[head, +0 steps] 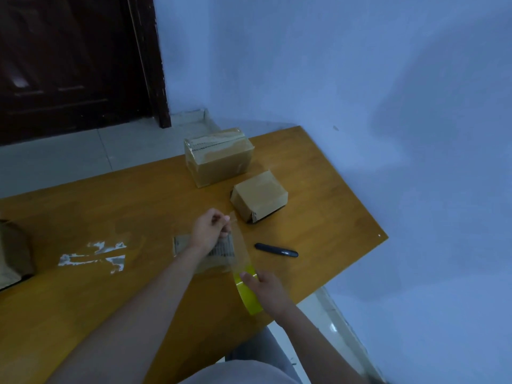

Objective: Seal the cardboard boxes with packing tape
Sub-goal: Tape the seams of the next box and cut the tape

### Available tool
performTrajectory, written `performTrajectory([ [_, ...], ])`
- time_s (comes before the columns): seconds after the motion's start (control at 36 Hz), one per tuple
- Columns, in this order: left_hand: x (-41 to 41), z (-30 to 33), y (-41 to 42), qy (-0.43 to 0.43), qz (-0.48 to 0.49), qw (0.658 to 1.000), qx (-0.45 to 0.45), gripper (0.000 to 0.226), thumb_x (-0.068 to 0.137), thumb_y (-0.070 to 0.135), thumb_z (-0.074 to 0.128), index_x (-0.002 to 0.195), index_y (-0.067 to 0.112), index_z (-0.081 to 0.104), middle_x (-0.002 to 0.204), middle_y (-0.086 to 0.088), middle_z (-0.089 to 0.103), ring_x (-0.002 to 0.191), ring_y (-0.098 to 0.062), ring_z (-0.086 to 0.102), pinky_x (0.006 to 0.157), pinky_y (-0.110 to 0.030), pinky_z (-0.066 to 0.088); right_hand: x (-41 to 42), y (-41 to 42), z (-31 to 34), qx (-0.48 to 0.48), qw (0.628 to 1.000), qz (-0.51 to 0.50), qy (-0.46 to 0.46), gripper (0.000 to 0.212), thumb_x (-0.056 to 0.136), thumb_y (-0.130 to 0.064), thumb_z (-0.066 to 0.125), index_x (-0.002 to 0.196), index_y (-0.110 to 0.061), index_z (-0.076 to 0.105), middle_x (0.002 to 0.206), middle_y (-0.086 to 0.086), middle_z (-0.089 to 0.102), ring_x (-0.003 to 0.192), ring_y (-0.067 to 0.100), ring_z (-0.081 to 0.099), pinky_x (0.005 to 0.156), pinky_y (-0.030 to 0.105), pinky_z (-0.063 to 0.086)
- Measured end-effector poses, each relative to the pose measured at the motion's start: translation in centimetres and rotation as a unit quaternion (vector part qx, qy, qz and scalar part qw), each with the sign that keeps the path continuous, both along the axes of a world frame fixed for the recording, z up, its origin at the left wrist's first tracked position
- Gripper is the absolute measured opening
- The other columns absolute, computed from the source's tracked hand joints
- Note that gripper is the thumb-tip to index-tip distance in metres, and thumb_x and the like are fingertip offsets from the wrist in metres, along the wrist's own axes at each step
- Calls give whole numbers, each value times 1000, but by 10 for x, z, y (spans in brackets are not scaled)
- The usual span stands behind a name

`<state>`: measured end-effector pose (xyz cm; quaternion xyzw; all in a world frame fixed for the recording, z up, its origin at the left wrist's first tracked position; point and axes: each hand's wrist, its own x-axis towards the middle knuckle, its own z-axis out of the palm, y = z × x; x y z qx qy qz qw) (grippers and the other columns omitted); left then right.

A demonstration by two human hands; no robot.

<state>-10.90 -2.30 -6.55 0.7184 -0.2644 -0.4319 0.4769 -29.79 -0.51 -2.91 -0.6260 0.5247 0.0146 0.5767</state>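
My left hand [212, 230] pinches the free end of a clear strip of packing tape [240, 248]. The strip runs down to the yellow tape roll [247, 293], which my right hand [267, 288] grips near the table's front edge. Under my left hand lies a small cardboard box [182, 249], partly hidden by my hand and forearm. A large box [219, 156] with tape over its top stands further back. A medium box [259, 196] rests to its right, with a flap gap showing at its near end.
A black knife or pen [276, 250] lies on the wooden table [110, 206] right of the small box. Torn white tape residue [92, 257] is stuck to the tabletop at left. Another box [12, 253] sits at the left edge. The wall [388, 106] borders the table's right side.
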Motion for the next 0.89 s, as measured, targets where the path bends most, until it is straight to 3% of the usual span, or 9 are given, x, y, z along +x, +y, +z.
performTrajectory([
  [0.17, 0, 0, -4, -62, -34, 997, -8, 20, 94, 19, 60, 75, 14, 55, 64, -5, 63, 50, -14, 56, 58, -33, 52, -3, 2, -4, 3, 1000, -21, 0, 32, 95, -43, 50, 81, -14, 53, 68, 4, 44, 61, 13, 42, 53, 21, 31],
  [0.28, -3, 2, -10, -124, -69, 990, 3, 19, 94, 22, 60, 81, 9, 56, 74, -4, 56, 52, -10, 52, 41, -16, 42, -4, 4, -9, 18, 999, -32, -4, 35, 95, -42, 48, 81, -12, 58, 66, 2, 46, 60, 10, 44, 53, 20, 32],
  [0.36, -3, 2, -12, -178, -72, 981, 4, 20, 93, 23, 60, 84, 6, 58, 82, 2, 47, 65, -8, 50, 42, -9, 42, -3, 5, -11, 17, 999, -38, -6, 43, 95, -43, 48, 90, -2, 62, 75, 9, 50, 70, 19, 47, 58, 26, 33],
  [0.47, 0, -3, -13, -173, -71, 982, 17, 19, 93, 25, 61, 83, 9, 59, 82, 0, 47, 64, -13, 51, 39, -13, 43, 0, 6, -12, 11, 999, -47, -1, 49, 96, -43, 48, 99, 4, 63, 87, 25, 60, 81, 34, 60, 66, 34, 43],
  [0.58, 3, -7, -16, -158, -69, 985, 29, 18, 91, 27, 63, 83, 12, 61, 82, -2, 47, 68, -18, 52, 38, -14, 42, 3, 4, -17, 21, 999, -41, 3, 46, 95, -45, 47, 90, -2, 63, 76, 8, 50, 71, 18, 48, 62, 29, 34],
  [0.72, 8, -9, -19, -174, -71, 981, 44, 19, 89, 31, 66, 78, 16, 62, 76, -2, 47, 64, -21, 48, 47, -23, 34, 5, 2, -21, 41, 998, -51, -9, 48, 95, -43, 48, 104, 2, 65, 80, 6, 56, 74, 17, 53, 64, 28, 38],
  [0.89, 8, -10, -20, -177, -66, 980, 59, 21, 90, 32, 64, 80, 14, 62, 78, -5, 48, 60, -20, 48, 46, -23, 34, 7, 0, -26, 47, 998, -39, -4, 33, 95, -44, 48, 79, -16, 57, 63, -5, 49, 57, 8, 48, 59, 24, 37],
])
